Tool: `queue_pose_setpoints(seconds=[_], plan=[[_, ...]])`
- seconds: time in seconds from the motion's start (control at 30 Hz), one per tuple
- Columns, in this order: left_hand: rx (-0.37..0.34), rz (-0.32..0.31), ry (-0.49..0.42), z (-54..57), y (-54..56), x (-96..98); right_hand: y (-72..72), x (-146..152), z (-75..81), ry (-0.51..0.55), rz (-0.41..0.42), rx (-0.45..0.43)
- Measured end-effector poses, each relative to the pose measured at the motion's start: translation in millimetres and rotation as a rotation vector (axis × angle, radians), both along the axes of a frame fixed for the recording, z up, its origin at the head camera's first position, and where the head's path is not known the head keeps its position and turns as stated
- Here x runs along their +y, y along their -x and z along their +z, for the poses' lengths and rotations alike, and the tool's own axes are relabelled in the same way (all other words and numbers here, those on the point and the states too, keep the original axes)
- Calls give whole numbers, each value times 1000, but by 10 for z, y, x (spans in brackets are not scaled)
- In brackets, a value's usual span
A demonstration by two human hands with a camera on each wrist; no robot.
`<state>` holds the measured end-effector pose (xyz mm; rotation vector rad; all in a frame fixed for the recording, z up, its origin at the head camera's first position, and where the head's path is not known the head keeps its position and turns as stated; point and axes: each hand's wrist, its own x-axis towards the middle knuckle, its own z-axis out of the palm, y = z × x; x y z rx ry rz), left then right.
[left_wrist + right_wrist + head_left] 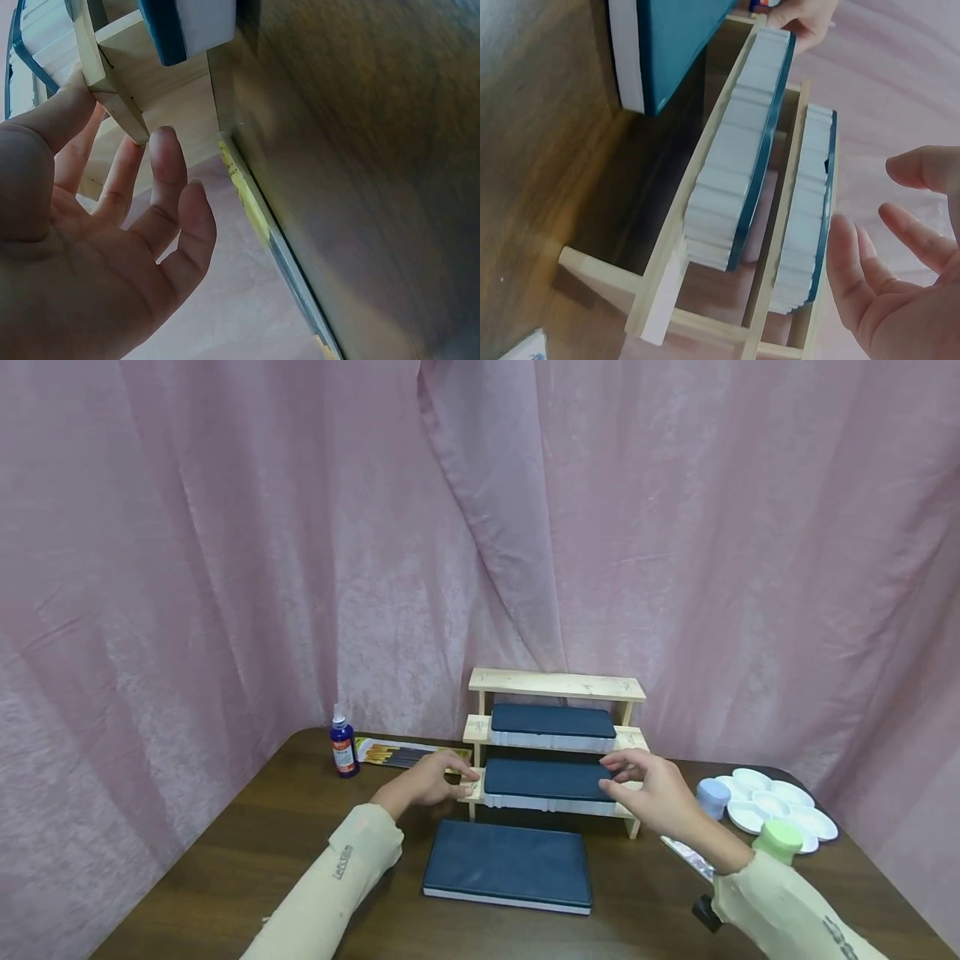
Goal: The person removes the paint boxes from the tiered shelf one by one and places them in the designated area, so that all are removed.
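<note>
A three-tier wooden stepped rack (558, 683) stands against the curtain. Its middle and lowest steps each carry a flat white box with a dark blue lid, the upper box (553, 721) and the lower box (549, 779). My left hand (427, 779) pinches the left end of the lowest step, thumb on one face and fingers behind it in the left wrist view. Over the right end of the lower box hovers my right hand (656, 793), fingers loosely bent and holding nothing. A similar dark blue flat case (507, 865) lies on the table before the rack.
Left of the rack are a blue bottle (344, 747) and a pack of brushes (397, 752). On the right lie a white flower-shaped palette (780, 806), a blue-lidded jar (712, 797) and a green-lidded jar (778, 839). A small black object (706, 912) lies near my right sleeve.
</note>
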<state>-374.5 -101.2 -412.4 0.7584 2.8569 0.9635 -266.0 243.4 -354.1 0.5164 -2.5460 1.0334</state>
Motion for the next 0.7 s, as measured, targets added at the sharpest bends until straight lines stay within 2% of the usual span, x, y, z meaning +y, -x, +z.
queue_pose_setpoints(seconds=[0.3,0.7], plan=[[-12,5,1,-13,6,-11,101,104,-25,-13,-36,84],[-18,6,-16,-15,9,3,301,172,3,13,-52,88]])
